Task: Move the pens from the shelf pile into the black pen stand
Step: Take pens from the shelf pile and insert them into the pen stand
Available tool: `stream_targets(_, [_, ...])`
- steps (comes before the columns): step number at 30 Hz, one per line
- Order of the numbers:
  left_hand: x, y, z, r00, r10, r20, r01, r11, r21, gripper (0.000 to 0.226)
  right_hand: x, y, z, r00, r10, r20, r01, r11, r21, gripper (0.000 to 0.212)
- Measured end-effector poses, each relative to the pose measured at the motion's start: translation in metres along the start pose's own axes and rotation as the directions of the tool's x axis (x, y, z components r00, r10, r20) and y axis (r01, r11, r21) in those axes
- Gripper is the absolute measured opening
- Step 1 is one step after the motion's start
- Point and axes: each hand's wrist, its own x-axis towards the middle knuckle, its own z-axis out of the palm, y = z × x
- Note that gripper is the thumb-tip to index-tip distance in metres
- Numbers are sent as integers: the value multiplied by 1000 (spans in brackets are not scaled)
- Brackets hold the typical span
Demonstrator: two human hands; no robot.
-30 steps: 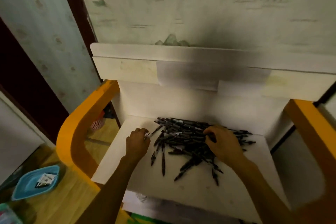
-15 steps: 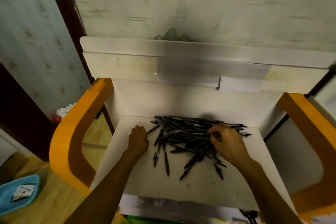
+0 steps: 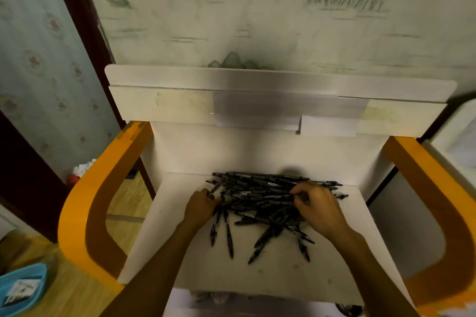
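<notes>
Lying near the shelf's (image 3: 257, 280) back edge, the pens (image 3: 260, 197) are piled. Left hand (image 3: 200, 207) is pinching one pen; right hand (image 3: 318, 207) is pinching several.

The pile of pens (image 3: 260, 201) lies on the shelf (image 3: 283, 273), toward its back edge and spread nearly side to side. A few pens stray toward the front edge. The left hand (image 3: 202, 207) sits at the pile's left end, the right hand (image 3: 318, 207) on its right part. A curved side frame (image 3: 85, 203) stands beside the shelf's left edge, another (image 3: 438, 198) beside its right. A tray (image 3: 22, 288) lies on the floor past the front left corner.
</notes>
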Motion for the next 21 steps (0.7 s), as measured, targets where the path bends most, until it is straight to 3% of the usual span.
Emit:
stream_targets(7, [7,6,0,996,-82,34,84,995,-56,22,3,6,0,1000,9,11,-9,1000,12,17])
stream_targets(12, [7,9,-6,997,-49,53,45,995,87,16,3,9,1,1000,4,4,-4,1000,17,17])
stream_targets(15, [3,11,-13,994,34,99,-50,986,161,12,3,10,1,1000,-1,5,1,1000,14,16])
stream_targets(18, [2,5,-20,988,86,130,-119,953,280,28,2,10,1,1000,-1,7,1,1000,12,17])
stream_targets(21, [-2,-1,-26,993,36,114,-81,903,422,34,3,9,0,1000,-7,11,7,1000,-4,18])
